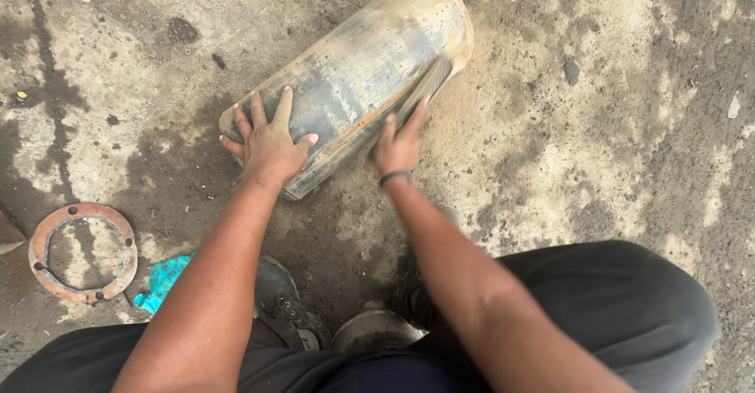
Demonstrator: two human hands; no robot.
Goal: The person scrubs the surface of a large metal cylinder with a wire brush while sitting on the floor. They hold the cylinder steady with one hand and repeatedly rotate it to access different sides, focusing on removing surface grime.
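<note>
head view: left hand (269, 143) spread flat on dusty rubber cylinder (354, 78), right hand (399, 148) gripping blurred flat strip (425, 90).

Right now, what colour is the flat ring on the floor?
Rusty reddish-brown, the ring shows in the head view, left of the left arm.

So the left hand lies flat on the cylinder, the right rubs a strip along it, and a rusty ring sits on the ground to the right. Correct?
Not quite. In the head view the ring lies on the left. The left hand is flat on the cylinder; the right hand holds the strip.

Dull, scuffed rubber cylinder (354, 78); rusty metal ring (82, 253); rough concrete floor (613, 126).
</note>
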